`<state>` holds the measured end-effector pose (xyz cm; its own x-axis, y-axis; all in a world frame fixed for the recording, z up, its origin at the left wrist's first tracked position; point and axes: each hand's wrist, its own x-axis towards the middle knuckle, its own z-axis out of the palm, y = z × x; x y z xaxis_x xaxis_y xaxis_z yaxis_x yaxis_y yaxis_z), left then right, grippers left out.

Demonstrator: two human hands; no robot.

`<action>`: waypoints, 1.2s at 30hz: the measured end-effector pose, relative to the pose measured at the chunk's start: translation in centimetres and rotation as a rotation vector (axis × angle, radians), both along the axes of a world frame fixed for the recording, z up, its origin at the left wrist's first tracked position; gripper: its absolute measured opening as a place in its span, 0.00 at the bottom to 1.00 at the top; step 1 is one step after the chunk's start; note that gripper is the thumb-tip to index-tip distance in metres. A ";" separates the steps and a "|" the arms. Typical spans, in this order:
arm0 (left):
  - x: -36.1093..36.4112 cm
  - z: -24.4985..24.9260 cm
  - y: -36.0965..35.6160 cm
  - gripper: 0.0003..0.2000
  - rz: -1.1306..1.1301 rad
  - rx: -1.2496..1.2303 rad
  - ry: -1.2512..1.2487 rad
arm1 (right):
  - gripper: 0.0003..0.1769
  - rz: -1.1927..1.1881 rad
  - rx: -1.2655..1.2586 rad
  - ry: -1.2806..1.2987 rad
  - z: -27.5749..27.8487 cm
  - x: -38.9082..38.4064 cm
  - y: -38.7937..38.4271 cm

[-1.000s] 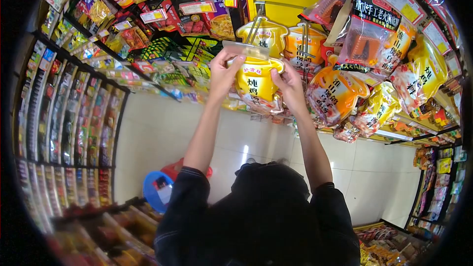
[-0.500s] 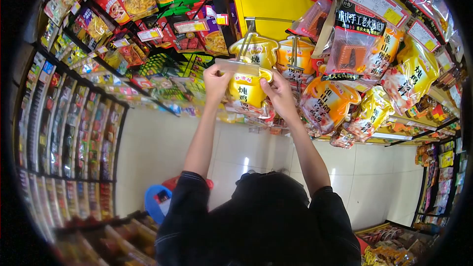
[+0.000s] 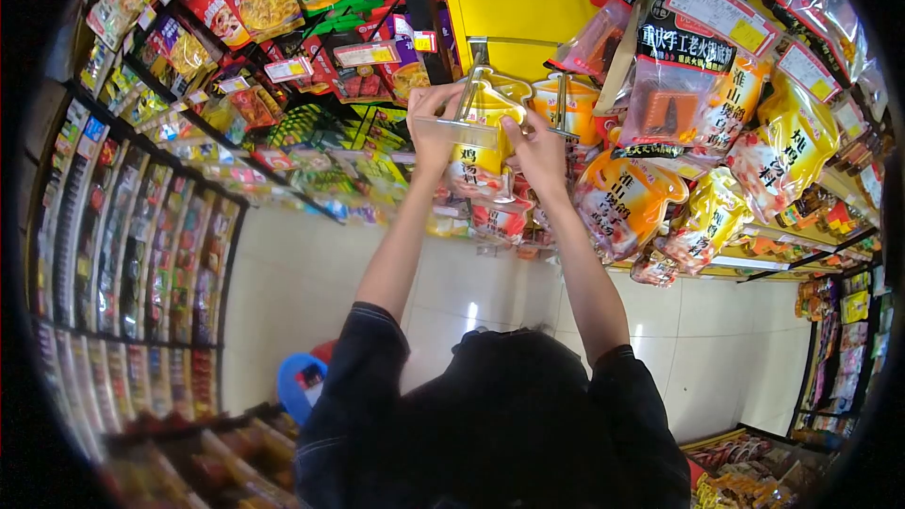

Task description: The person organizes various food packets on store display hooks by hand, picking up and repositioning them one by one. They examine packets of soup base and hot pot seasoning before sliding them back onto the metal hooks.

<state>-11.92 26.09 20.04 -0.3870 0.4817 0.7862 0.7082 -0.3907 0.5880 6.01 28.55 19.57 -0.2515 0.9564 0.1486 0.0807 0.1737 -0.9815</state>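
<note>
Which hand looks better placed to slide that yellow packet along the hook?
Probably the right hand: it pinches the yellow packet near the hook; the left hand holds the clear tag.

Bright, even shop light all over, colours punchy. A white glare streak on the glossy floor, probably a ceiling lamp reflected. The shiny packets on the right throw hard highlights. In the centre, the left hand and right hand come through fairly sharp, and so does the print on the yellow packet between them. Heavy fisheye: the shelves on the left bow hard, and a black vignette rings the frame. Goods at the lower left smear into blur. The dark clothing at the bottom is almost featureless.
</note>
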 end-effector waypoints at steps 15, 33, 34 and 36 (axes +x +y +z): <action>1.0 -1.8 2.8 0.13 0.200 0.069 0.218 | 0.20 -0.158 0.509 -0.179 -2.4 1.5 0.4; 7.3 -9.6 -7.4 0.29 0.358 -0.315 0.267 | 0.19 -0.868 0.641 -0.082 6.0 30.1 -10.0; 7.7 -9.7 -8.0 0.28 0.355 -0.320 0.255 | 0.23 -0.906 0.681 -0.110 7.4 30.8 -9.4; 8.3 -9.5 -8.4 0.29 0.308 -0.327 0.285 | 0.30 -0.931 0.738 -0.167 9.6 31.9 -7.6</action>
